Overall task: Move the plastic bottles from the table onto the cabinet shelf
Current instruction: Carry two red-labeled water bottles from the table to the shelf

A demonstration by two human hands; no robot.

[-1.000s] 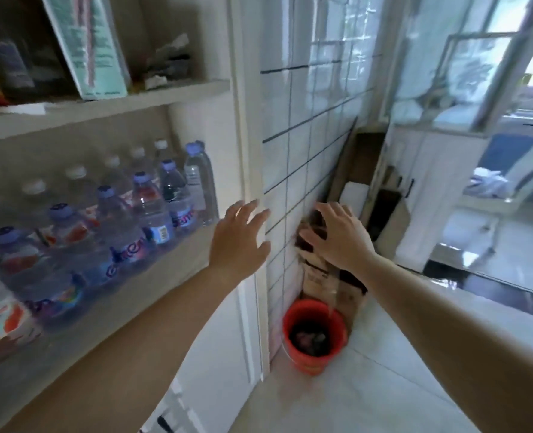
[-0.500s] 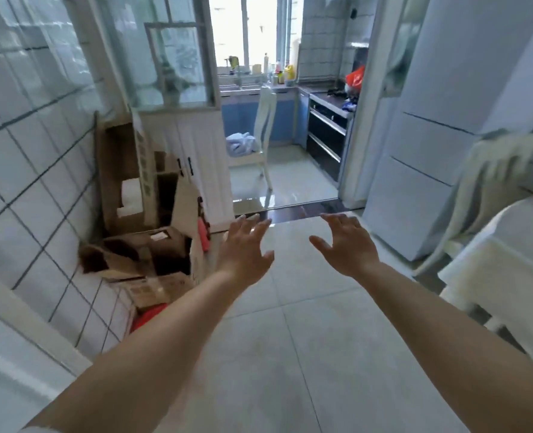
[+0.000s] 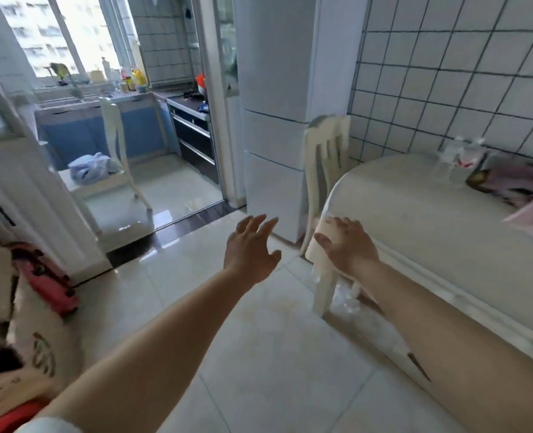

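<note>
- From the head camera, the view has swung away from the cabinet shelf with its rows of bottles, which was in sight a second ago, across the doorway, and now faces the table [image 3: 415, 214] on the right. The shelf is no longer visible.
- Both arms are stretched forward as before. The left hand [image 3: 249, 248] is over the floor with fingers spread apart and holds nothing; the right hand [image 3: 346, 245] is also spread and empty, in front of the table's near edge and the white chair [image 3: 324, 157] that stands against it. I cannot tell if it touches the chair.
- On the far side of the table, close to the tiled wall [image 3: 446, 73], some clear plastic bottles [image 3: 458, 160] are standing, blurred; their number I cannot tell. Beside them lies a pink cloth [image 3: 518, 189].
- My judgement: one delivery to the shelf is finished and the person is returning for more. The bottles are well apart from both hands, so the person must step closer and reach over the table before any grasp.
</note>
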